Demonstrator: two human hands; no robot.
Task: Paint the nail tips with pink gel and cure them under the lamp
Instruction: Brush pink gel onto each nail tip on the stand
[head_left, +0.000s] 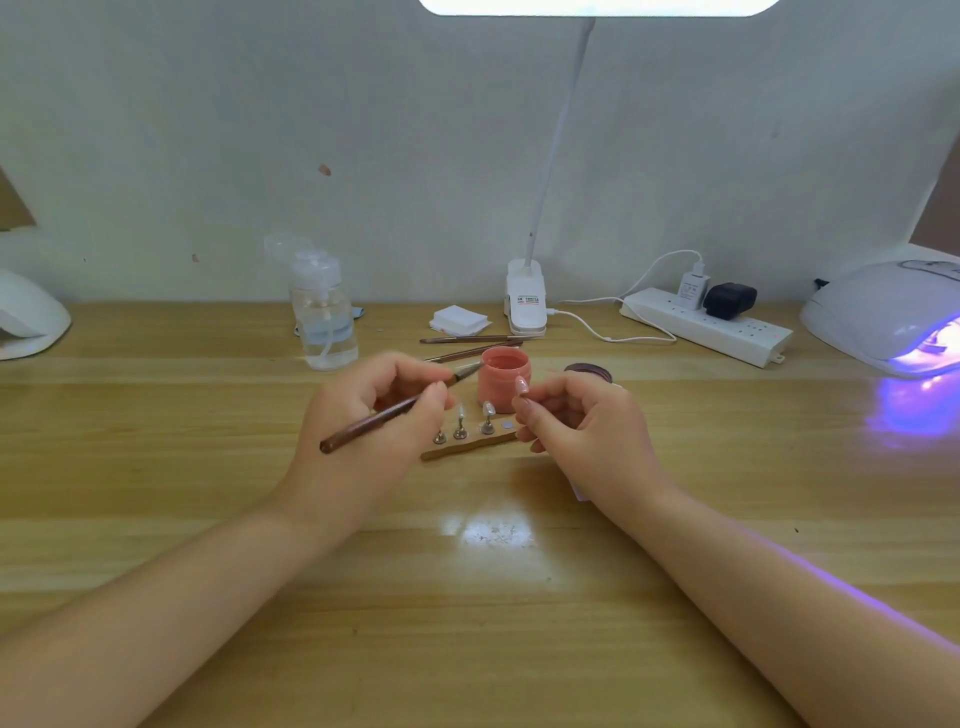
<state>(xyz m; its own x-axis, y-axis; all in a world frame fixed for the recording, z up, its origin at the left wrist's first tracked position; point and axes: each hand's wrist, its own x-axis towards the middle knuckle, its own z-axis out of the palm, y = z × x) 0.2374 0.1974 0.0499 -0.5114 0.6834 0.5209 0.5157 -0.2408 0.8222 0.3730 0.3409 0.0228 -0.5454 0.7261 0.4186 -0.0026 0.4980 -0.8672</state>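
Observation:
My left hand (374, 410) grips a brown brush (395, 410), its bristle end pointing right at the rim of the open pink gel jar (503, 383). My right hand (576, 421) pinches a small stand with a nail tip (521, 385) on top, held up just right of the jar. Between my hands lies a wooden holder strip (467, 448) with nail tips (487, 410) on metal stands. A curing lamp (883, 317) at the far right glows violet.
The jar's dark lid (588, 371) lies behind my right hand. Two spare brushes (470, 340), a stack of white wipes (460, 319), a clear pump bottle (324, 317), a clip desk lamp (525, 304), a power strip (706, 325) and a second white lamp (28, 322) line the back.

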